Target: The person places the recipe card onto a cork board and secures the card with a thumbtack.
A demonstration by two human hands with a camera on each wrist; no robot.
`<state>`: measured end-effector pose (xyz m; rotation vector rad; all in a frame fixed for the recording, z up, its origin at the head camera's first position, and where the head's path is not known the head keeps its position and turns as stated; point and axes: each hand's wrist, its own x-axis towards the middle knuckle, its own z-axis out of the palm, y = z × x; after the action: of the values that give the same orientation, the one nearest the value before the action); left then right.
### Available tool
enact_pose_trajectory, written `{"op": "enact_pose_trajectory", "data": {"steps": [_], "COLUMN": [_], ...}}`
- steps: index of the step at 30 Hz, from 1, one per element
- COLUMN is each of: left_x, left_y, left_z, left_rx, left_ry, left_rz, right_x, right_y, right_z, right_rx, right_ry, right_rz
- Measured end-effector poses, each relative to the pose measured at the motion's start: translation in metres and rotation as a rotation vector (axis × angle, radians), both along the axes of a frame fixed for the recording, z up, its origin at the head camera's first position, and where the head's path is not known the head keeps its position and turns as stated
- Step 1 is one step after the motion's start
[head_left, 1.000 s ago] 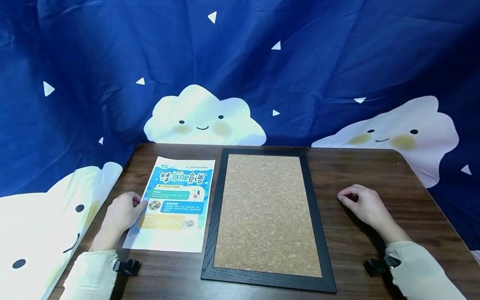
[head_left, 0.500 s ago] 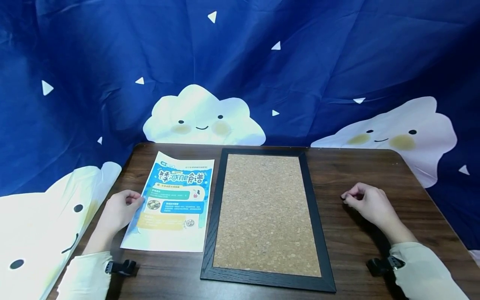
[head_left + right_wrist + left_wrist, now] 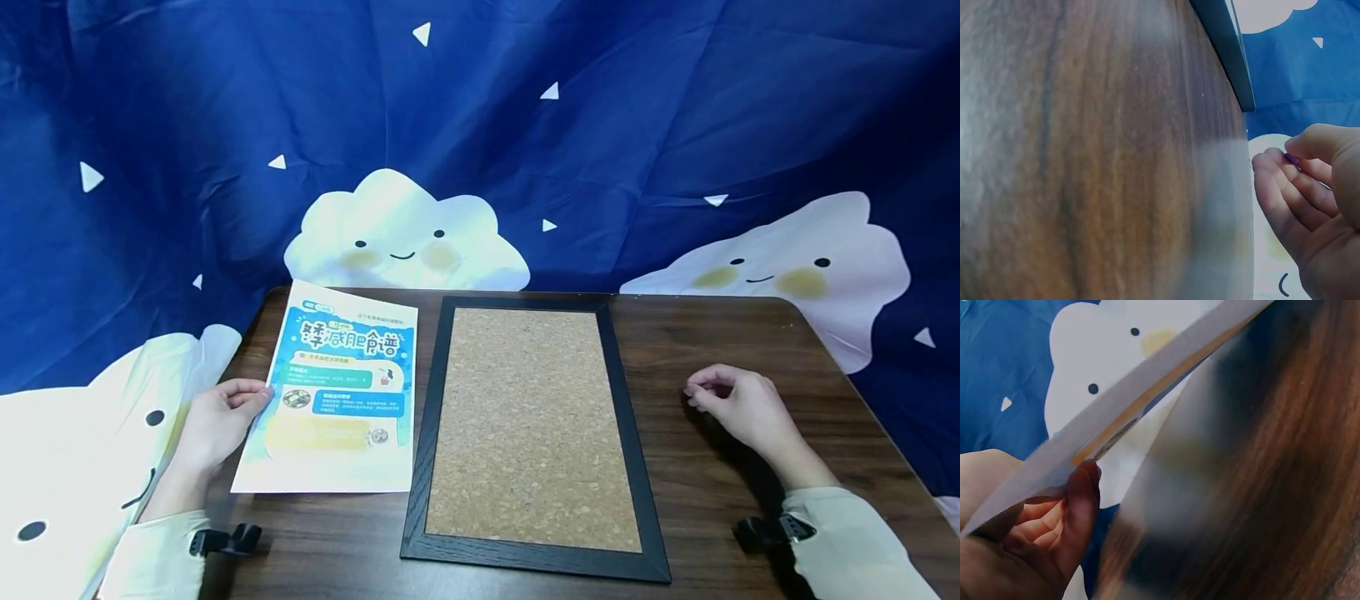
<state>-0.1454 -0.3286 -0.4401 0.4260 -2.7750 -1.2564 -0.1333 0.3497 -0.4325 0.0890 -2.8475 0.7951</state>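
My left hand (image 3: 221,417) pinches the left edge of a printed paper sheet (image 3: 337,375) with blue and yellow panels. Its far left corner is raised above the table. From the left wrist camera the sheet (image 3: 1122,394) appears nearly edge-on, with thumb and fingertips at its rim. To the sheet's right lies a cork board (image 3: 532,425) in a black frame. On the far side of the board, my right hand (image 3: 742,408) is held just over the table. Between its thumb and finger is a small purple object (image 3: 1291,159), mostly hidden, so its kind is unclear.
Everything stands on a dark brown wooden table (image 3: 720,325) with rounded far corners. Behind it hangs a blue cloth (image 3: 480,108) printed with white clouds and triangles. A black wrist camera (image 3: 225,540) sits at the left sleeve, another camera (image 3: 772,530) at the right.
My left hand has drawn left and lifted the sheet; the sheet has shifted left and its far left corner has risen. My right hand has moved slightly right.
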Motion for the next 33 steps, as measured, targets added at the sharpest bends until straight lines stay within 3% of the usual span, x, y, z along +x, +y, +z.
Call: {"op": "enact_pose_trajectory", "data": {"steps": [5, 9, 14, 18, 28, 33], "left_x": [0.002, 0.003, 0.006, 0.007, 0.003, 0.003], "left_y": [-0.003, -0.004, 0.000, 0.009, 0.026, 0.037], "left_z": [0.004, 0.009, 0.017, 0.021, 0.033, 0.033], "left_rx": [0.081, 0.194, 0.465, 0.627, 0.696, 0.697], "left_ry": [0.000, -0.009, -0.038, -0.044, 0.010, -0.009], "left_rz": [0.014, 0.006, 0.010, 0.013, -0.049, -0.091], "right_x": [0.000, 0.001, 0.000, -0.002, -0.001, -0.003], "right_y": [-0.001, -0.002, -0.004, -0.006, -0.009, -0.012], "right_z": [0.001, 0.003, 0.003, 0.003, 0.006, 0.005], "right_rx": [-0.046, -0.081, -0.137, -0.191, -0.211, -0.257], "right_ry": [0.032, 0.054, 0.088, 0.127, 0.169, 0.190], "right_rz": [0.005, 0.004, -0.001, -0.010, -0.036, -0.027]}}
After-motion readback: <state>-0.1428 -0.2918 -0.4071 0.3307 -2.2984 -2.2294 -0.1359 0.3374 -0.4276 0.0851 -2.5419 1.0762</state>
